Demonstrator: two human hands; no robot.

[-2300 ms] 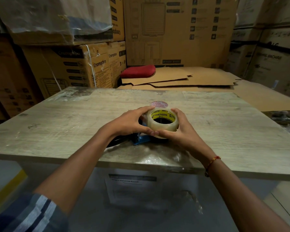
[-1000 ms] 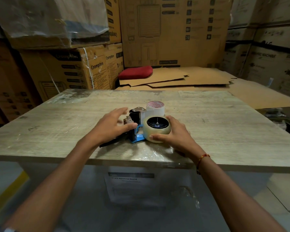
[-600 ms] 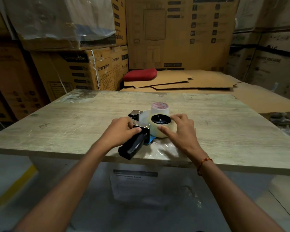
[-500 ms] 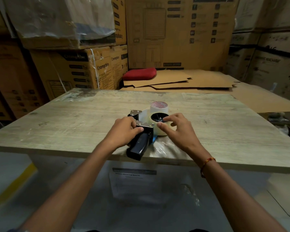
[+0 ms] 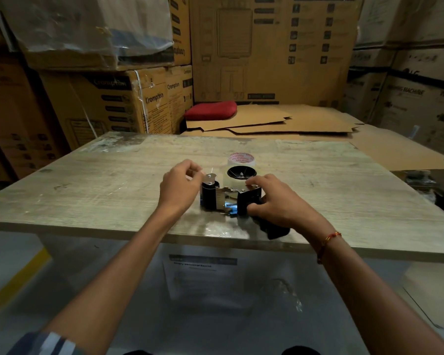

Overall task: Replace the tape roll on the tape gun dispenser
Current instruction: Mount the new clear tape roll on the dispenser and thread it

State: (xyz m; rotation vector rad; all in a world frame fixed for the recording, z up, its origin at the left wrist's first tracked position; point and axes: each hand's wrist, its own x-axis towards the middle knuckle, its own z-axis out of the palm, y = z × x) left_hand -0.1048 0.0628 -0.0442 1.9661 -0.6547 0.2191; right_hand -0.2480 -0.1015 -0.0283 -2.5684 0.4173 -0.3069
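Tape gun dispenser lying near the front edge of the surface, clear tape roll seated on its hub, my right hand gripping the black handle, my left hand pinching at the roller end, second roll standing just behind.

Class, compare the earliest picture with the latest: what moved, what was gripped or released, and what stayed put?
The clear tape roll, earlier held in both hands, now sits on the tape gun. The right hand moved to grip the gun; the left hand shifted to its front end. The spare roll stayed put.
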